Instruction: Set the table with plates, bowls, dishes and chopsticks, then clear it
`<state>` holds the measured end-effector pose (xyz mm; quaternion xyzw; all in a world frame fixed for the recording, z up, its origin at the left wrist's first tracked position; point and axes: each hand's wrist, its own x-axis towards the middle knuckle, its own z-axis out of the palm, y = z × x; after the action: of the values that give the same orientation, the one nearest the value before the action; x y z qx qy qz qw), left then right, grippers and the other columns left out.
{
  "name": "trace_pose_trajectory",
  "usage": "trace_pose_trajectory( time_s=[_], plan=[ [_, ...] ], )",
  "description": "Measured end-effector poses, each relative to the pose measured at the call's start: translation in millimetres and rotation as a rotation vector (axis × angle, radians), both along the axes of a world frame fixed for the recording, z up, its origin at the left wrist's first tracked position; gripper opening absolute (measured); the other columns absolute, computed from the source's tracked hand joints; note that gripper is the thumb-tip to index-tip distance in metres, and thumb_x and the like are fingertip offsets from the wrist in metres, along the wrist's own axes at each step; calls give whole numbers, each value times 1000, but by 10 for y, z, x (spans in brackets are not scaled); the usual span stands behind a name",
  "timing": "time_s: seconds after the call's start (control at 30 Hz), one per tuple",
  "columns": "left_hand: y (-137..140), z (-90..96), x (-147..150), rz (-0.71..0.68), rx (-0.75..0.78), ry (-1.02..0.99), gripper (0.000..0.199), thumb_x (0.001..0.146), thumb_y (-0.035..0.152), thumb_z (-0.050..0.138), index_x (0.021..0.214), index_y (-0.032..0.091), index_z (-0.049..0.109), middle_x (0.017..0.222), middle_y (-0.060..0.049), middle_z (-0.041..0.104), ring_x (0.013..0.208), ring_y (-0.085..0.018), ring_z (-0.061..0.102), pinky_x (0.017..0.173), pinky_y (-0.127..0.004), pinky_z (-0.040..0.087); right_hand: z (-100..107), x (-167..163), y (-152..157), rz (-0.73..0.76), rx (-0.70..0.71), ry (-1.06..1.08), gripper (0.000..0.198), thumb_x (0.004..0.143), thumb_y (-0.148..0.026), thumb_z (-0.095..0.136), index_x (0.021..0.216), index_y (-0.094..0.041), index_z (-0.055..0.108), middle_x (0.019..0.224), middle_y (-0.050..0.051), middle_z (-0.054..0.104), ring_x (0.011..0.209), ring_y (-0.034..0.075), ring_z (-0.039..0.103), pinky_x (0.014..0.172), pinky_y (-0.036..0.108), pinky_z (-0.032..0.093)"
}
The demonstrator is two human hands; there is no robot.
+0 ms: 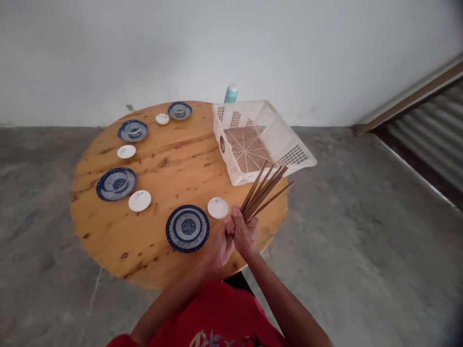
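Note:
A bundle of brown wooden chopsticks (pixel 264 193) fans out from my hands toward the upper right, over the table's near right edge. My right hand (pixel 245 232) is closed around the middle of the bundle. Against it, my left hand (pixel 221 248) is closed at the lower ends of the chopsticks; its fingertips are partly hidden. Just beyond my hands lies a small white saucer (pixel 218 208). To their left rests a blue-patterned plate (pixel 187 228) with a bowl on it.
The round wooden table (pixel 170 178) holds more blue-patterned plates with bowls (pixel 116 184) and white saucers (pixel 140 201) along its left side. A white plastic basket (pixel 237 178) stands at the right, overhanging the edge. Behind it is a light-blue bottle (pixel 230 94).

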<state>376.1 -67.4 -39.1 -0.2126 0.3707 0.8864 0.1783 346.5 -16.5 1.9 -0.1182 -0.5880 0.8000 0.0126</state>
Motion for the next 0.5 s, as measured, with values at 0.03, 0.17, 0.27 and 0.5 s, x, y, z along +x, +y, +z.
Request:
trace_pose_trajectory(
  time_s=[0.03,0.17,0.27,0.5],
  plan=[
    [-7,4,-44,0,-35,41,45,83,63,68,73,21,53,70,-1,49,74,-16,46,70,-28,42,33,-121,64,48,-51,-29,59,74,-61,80,58,-22,39,45,-10,32,38,4,28,38,21,25],
    [-30,101,-250,-147,-390,333,38,87,55,63,80,18,60,78,-3,58,75,-15,48,73,-28,42,177,-570,347,205,-224,-157,62,67,-65,84,59,-21,41,45,-11,32,37,3,28,37,19,27],
    [39,252,-438,-353,-690,410,31,86,46,62,75,17,55,71,0,55,67,-12,45,63,-26,37,239,-817,555,389,-312,-214,60,67,-64,84,60,-21,43,46,-11,34,37,3,31,39,19,33],
    [567,518,-731,-337,-786,186,51,89,64,51,62,21,43,53,4,40,50,-8,34,49,-25,25,318,-1300,984,734,-492,-255,59,67,-62,86,63,-21,43,51,-9,39,43,5,40,45,21,41]
  ],
)
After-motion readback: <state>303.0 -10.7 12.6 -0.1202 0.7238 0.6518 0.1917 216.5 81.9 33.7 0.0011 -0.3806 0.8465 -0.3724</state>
